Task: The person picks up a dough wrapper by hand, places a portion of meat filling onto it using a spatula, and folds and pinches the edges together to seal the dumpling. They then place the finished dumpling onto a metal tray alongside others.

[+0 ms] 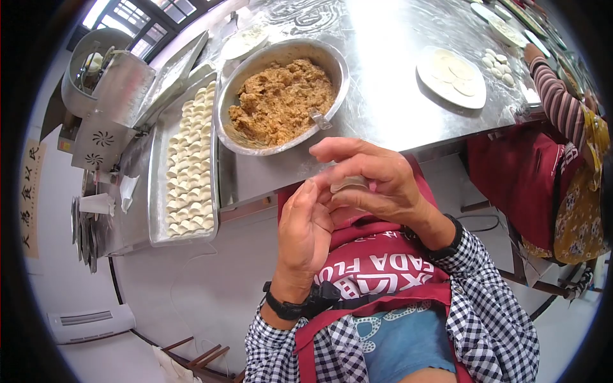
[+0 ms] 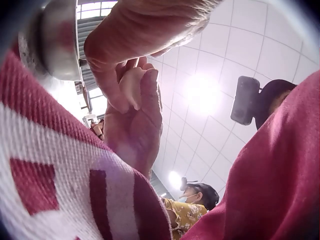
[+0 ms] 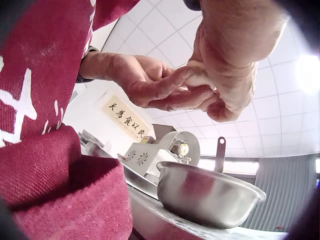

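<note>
Both hands meet in front of the apron, around a small folded piece of pale dough (image 1: 350,182). In the head view, the left hand (image 1: 305,226) has its fingertips against those of the right hand (image 1: 377,182), whose curled fingers and thumb hold the dough. The left wrist view shows the dough (image 2: 131,86) as a curved, smooth shape between fingers of both hands. Seen from the right wrist, the dough (image 3: 201,76) is pinched between the two hands, partly hidden by fingers.
A metal bowl (image 1: 340,59) of brown filling stands beyond the hands. Left of it, a tray (image 1: 159,204) holds rows of dumplings. A plate (image 1: 476,101) of round wrappers lies to the right, near another person's striped sleeve (image 1: 555,92). The table edge runs behind the hands.
</note>
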Demonstrator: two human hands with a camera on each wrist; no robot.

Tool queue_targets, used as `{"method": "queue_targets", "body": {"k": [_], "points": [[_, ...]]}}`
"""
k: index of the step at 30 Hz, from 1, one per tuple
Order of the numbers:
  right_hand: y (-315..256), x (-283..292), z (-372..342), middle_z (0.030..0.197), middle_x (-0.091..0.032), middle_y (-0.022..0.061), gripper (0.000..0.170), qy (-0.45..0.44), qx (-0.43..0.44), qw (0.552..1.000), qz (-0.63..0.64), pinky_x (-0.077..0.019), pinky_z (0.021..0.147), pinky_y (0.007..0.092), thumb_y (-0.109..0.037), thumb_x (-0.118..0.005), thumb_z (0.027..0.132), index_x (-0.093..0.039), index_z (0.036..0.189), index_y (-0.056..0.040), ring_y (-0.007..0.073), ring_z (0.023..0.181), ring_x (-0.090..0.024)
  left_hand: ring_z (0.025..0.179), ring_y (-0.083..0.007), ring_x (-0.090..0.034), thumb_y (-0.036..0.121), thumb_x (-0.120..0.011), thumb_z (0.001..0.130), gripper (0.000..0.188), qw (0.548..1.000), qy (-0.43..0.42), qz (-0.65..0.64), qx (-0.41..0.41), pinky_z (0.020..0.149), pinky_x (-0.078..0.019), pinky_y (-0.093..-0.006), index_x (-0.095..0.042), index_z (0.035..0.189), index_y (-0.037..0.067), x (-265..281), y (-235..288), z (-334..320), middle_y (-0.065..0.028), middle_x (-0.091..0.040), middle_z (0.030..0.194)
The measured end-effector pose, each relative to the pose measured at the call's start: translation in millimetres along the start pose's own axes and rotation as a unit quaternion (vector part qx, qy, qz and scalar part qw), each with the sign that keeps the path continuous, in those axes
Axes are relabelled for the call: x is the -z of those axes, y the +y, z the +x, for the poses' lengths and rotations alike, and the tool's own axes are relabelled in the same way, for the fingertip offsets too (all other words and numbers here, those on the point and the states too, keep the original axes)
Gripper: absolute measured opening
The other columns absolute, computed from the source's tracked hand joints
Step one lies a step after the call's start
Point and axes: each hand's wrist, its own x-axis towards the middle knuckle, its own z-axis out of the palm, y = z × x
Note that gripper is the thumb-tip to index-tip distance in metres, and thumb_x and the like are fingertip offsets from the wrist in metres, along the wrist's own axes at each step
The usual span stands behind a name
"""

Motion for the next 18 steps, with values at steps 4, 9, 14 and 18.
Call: {"method": "queue_targets", "body": {"k": [4, 9, 14, 18], "points": [[0, 4, -5, 0.110, -0.056, 0.0178, 0.009, -0.032, -0.058, 0.996, 0.054, -0.0503, 0.075, 0.0266, 0.006, -0.063, 0.071, -0.061, 0.079, 0.0021, 0.0184, 0.090, -0.062, 0.105, -0.0226, -0.053, 0.023, -0.031, 0.094, 0.043, 0.999, 0.019, 0.030, -0.016, 0.091, -0.0432, -0.0356, -0.041, 0.121, -0.010, 0, -2, 0, -0.0178, -0.052, 0.115], [3, 2, -5, 0.111, -0.055, 0.0175, 0.012, -0.019, -0.047, 0.996, 0.067, -0.0499, 0.075, 0.0263, 0.006, -0.064, 0.070, -0.061, 0.081, 0.0017, 0.0191, 0.090, -0.062, 0.106, -0.0232, -0.052, 0.026, -0.033, 0.094, 0.045, 0.999, -0.011, 0.030, -0.005, 0.090, -0.0431, -0.0354, -0.041, 0.121, -0.010, -2, 2, -1, -0.0169, -0.051, 0.116], [-1, 4, -1, 0.115, -0.053, 0.0185, 0.017, -0.031, -0.014, 0.999, 0.030, -0.0494, 0.078, 0.0292, 0.000, -0.070, 0.069, -0.063, 0.085, 0.0012, 0.0208, 0.094, -0.060, 0.105, -0.0231, -0.052, 0.027, -0.032, 0.094, 0.046, 0.998, 0.001, 0.060, -0.023, 0.091, -0.0429, -0.0351, -0.041, 0.120, -0.010, -8, 5, -4, -0.0173, -0.052, 0.115], [5, 4, -13, 0.116, -0.052, 0.0181, 0.021, -0.037, -0.112, 0.973, 0.200, -0.0466, 0.083, 0.0324, -0.003, -0.071, 0.069, -0.064, 0.089, 0.0002, 0.0229, 0.102, -0.056, 0.103, -0.0217, -0.053, 0.027, -0.032, 0.094, 0.046, 0.997, -0.008, 0.077, -0.027, 0.091, -0.0425, -0.0344, -0.042, 0.119, -0.010, -8, 3, -1, -0.0169, -0.052, 0.114]]}}
